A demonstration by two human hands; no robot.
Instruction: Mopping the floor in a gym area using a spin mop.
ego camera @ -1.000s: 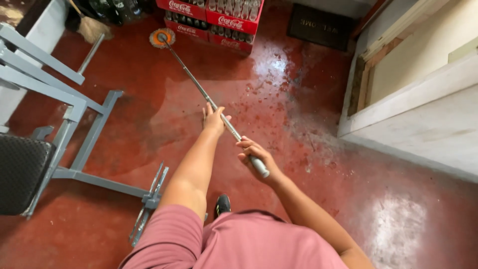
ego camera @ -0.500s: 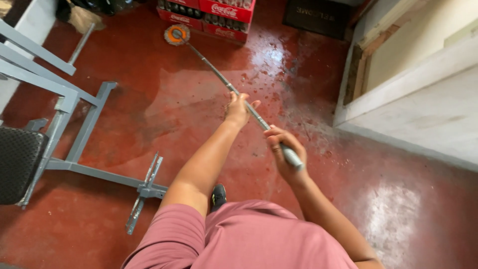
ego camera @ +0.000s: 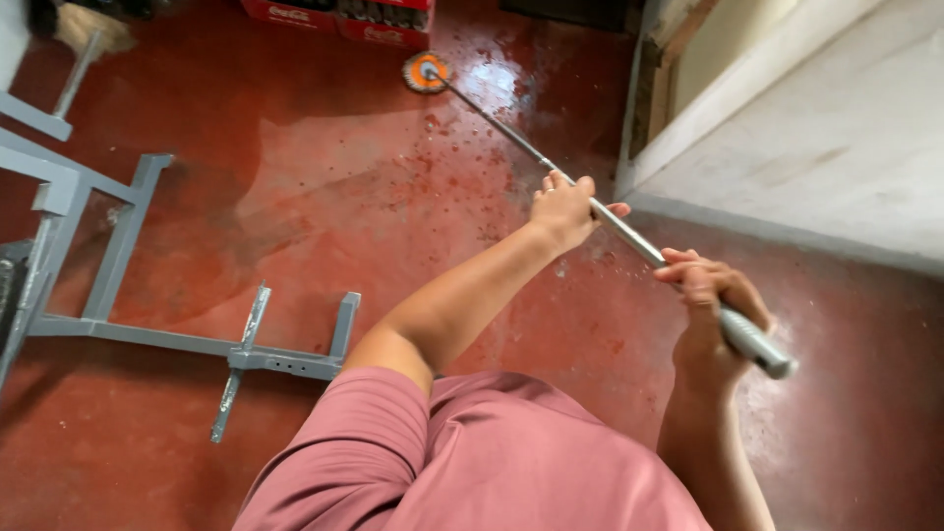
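I hold a long metal mop handle (ego camera: 501, 126) with both hands. My left hand (ego camera: 563, 206) grips the shaft near its middle. My right hand (ego camera: 710, 300) is closed around the grey grip near the handle's end. The small orange and white mop head (ego camera: 425, 72) rests on the wet red floor (ego camera: 324, 177) far ahead, just in front of red bottle crates (ego camera: 339, 18). My arms and pink shirt fill the lower middle of the view.
A grey metal bench frame (ego camera: 128, 324) stands on the left, its feet reaching toward me. A broom (ego camera: 84, 34) leans at the top left. A pale wall and step (ego camera: 787, 157) with a wooden door frame (ego camera: 664, 69) close off the right side.
The mop head has swept right along the crates. Both hands moved right with the handle, and the view has turned so the bench frame has slid further left.
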